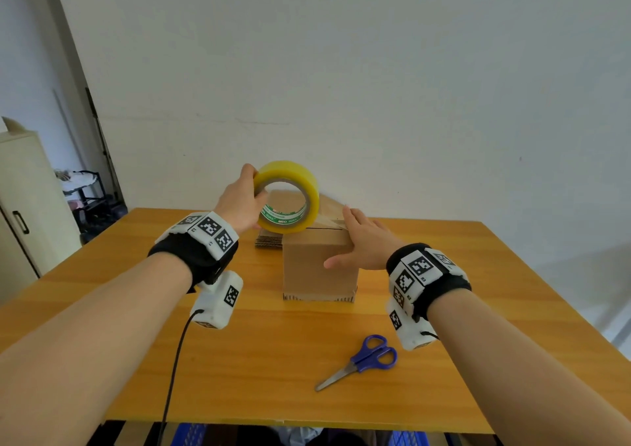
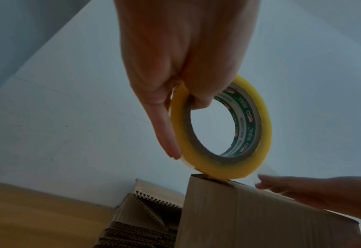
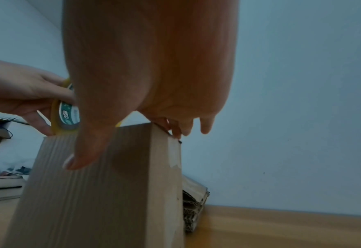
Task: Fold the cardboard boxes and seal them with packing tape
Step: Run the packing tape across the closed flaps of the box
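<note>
My left hand [image 1: 240, 203] grips the tape roll [image 1: 288, 197], thumb through the core and fingers over the outer rim, holding it on edge at the top left corner of the box [image 1: 319, 268]. My right hand [image 1: 363, 240] lies flat and open on the top right edge of the box, fingers straight, pinning what looks like the free end of the tape there, with the thumb down the near face. The box stands upright on the surface [image 1: 259, 360] between my two hands. From here the strip could wrinkle or drift off the flap seam if I pull the roll crooked, and if my right fingers ease up, the end may peel away, I think. The light box may also tip or slide toward my left hand under the pull. Scissors [image 1: 362, 360] lie near my right wrist, apart from the box and within reach for cutting. Flat cardboard [image 1: 269, 239] is stacked just beyond my left hand, behind the box; it may crowd the roll as it comes down that side.
</note>
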